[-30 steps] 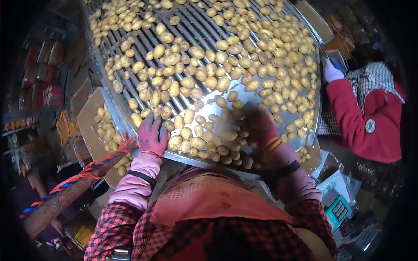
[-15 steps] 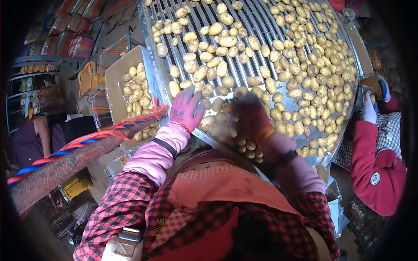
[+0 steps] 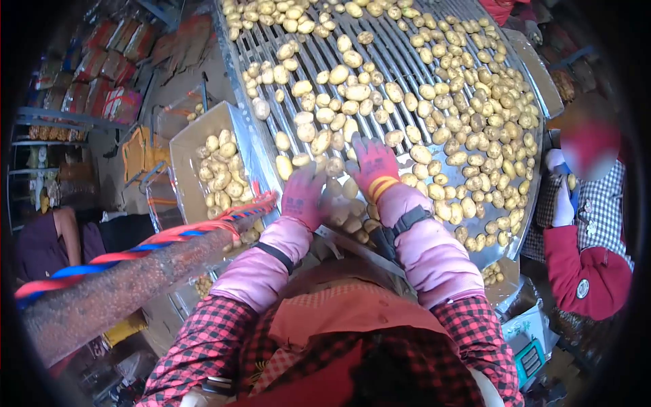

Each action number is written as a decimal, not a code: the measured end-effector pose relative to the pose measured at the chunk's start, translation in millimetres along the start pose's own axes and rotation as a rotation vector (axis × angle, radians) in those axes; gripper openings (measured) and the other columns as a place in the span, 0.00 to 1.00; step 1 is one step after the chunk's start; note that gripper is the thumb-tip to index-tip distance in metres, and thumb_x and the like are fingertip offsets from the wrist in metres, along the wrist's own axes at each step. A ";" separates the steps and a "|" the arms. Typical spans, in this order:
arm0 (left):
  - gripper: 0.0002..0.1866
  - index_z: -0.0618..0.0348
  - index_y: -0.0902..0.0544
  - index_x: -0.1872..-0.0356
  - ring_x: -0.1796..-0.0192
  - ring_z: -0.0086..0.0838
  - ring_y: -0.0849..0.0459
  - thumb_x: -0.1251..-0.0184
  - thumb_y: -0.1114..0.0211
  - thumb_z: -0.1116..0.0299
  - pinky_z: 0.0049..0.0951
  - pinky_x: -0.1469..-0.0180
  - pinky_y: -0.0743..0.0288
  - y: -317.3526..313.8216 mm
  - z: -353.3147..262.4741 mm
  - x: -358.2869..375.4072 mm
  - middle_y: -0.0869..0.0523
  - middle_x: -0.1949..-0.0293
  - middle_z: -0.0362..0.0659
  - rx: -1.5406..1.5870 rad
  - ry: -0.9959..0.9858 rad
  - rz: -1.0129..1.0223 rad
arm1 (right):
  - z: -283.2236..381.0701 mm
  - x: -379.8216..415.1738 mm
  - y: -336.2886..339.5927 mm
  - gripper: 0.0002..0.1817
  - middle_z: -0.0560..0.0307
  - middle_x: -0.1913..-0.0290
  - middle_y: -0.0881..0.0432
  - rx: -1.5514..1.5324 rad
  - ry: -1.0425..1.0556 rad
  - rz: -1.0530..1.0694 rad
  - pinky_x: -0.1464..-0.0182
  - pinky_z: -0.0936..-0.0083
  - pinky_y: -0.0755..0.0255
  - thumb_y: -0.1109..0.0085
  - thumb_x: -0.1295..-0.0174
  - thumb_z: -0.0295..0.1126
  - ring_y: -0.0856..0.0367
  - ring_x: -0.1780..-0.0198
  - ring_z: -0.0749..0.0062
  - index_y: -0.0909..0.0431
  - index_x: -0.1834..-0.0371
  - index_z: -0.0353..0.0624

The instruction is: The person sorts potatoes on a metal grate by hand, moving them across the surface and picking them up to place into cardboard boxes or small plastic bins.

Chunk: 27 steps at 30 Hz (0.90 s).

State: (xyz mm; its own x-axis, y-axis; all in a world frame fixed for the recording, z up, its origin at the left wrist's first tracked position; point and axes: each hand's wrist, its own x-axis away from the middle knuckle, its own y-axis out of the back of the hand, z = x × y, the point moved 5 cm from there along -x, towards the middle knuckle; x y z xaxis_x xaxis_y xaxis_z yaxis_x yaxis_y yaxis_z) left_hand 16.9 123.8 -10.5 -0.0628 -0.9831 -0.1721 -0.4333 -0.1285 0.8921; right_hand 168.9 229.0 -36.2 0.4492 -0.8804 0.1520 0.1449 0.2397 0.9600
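Observation:
Many yellow-brown potatoes (image 3: 478,139) lie on a slatted metal sorting table (image 3: 397,64) in front of me. My left hand (image 3: 303,195), in a pink glove with dark fingertips, is at the near left edge of the table. Its fingers stretch forward beside several potatoes. My right hand (image 3: 375,167), gloved alike with a yellow-banded cuff, reaches a little farther in, its fingers apart and touching potatoes at the end of the slats. Between the hands, several potatoes (image 3: 349,207) sit blurred near the front lip. I see neither hand gripping a potato.
A cardboard box of potatoes (image 3: 186,152) stands left of the table. A thick pole (image 3: 156,271) wrapped in red and blue rope slants in from the left. At right, a person in a red sleeve (image 3: 590,275) works beside the table. Another cardboard box (image 3: 532,68) stands at the far right.
My right hand, blurred before, has moved left and forward onto potatoes by the slats. My left hand sits lower in view. The view has shifted, showing more potatoes at the far end.

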 end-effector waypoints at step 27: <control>0.28 0.61 0.25 0.40 0.36 0.57 0.31 0.40 0.35 0.58 0.53 0.33 0.40 -1.7 -8.1 3.6 0.29 0.36 0.61 -0.035 -0.152 0.027 | -37.8 147.1 -4.8 0.41 0.48 0.24 0.43 -0.048 -0.165 -0.081 0.23 0.44 0.60 0.42 0.43 0.62 0.52 0.23 0.45 0.33 0.28 0.56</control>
State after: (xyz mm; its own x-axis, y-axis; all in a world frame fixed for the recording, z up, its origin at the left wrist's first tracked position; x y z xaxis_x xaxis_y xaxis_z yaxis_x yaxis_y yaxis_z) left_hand 24.7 119.5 -9.3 -0.2104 -0.9555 -0.2068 -0.3980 -0.1095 0.9108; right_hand 267.6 113.8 -27.3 0.2839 -0.9520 0.1147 0.2186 0.1807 0.9589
